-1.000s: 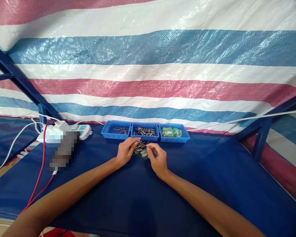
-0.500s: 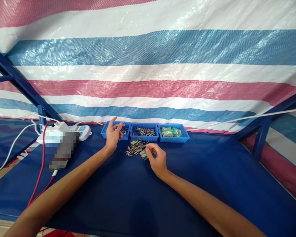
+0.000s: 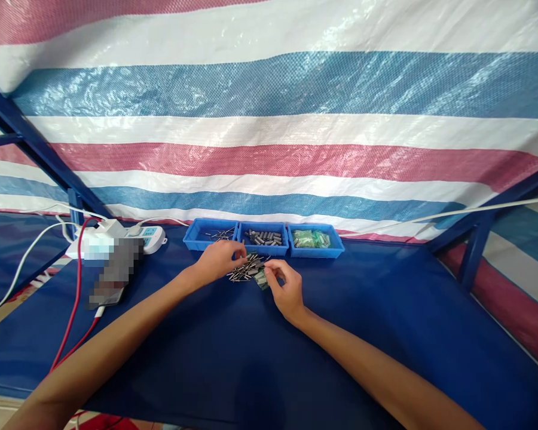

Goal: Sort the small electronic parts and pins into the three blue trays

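- Mixed small parts (image 3: 244, 272) lie heaped just below the frame's centre in the head view: thin metal pins, short grey cylinders and greenish packets (image 3: 260, 280), overlapping.
- The left hand (image 3: 215, 263) reaches over the pile's upper left side, fingers curled toward the thumb; whether they grip a part cannot be told.
- The right hand (image 3: 287, 292) sits at the pile's right side, thumb and forefinger pressed together; anything between them is too small to make out.
- The pins cross one another, so a light fingertip hold on one near its end, lifted straight up, seems the surest way to part it from its neighbours. Pressing down would likely spread the heap.
- The cylinders may roll if nudged; a pinch across the sides should steady them. The soft packets probably suit a grip at a corner.
- Behind the pile, the left tray (image 3: 199, 244) holds pins, the middle tray (image 3: 263, 249) grey cylinders, and the right tray (image 3: 316, 252) greenish packets. Their front walls call for a slight lift of the knuckles.
- The blue table top (image 3: 206, 364) runs toward the lower edge and the right, giving the forearms width.
- At left, the power strip (image 3: 155, 239) and red cable (image 3: 79, 280) bound the left elbow's swing.
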`<action>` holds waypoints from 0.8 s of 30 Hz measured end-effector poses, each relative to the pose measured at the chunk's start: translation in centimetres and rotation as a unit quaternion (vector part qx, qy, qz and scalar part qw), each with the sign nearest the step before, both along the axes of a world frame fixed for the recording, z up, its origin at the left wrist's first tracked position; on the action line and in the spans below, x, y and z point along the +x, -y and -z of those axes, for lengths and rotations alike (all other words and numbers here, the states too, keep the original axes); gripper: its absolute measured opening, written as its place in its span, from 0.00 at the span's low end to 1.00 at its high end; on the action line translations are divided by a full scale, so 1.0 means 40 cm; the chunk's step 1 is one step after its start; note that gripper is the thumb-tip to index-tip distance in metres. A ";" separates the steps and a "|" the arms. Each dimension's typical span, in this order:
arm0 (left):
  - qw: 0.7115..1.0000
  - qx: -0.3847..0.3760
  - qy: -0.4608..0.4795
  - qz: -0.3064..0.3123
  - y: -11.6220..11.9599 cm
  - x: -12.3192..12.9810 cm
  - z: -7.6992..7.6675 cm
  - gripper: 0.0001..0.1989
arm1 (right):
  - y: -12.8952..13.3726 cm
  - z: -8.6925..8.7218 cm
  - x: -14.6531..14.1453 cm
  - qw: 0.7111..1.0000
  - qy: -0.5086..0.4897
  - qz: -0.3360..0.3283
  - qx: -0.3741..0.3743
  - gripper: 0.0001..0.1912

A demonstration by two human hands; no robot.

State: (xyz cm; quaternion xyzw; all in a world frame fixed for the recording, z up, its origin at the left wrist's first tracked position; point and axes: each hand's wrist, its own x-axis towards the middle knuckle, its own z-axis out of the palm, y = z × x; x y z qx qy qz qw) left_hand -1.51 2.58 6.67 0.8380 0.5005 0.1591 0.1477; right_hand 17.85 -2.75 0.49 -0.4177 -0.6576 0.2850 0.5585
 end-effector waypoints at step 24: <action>0.985 0.131 -0.108 0.035 0.055 0.060 0.068 0.08 | -0.006 -0.003 0.002 1.000 0.019 0.016 0.001 0.06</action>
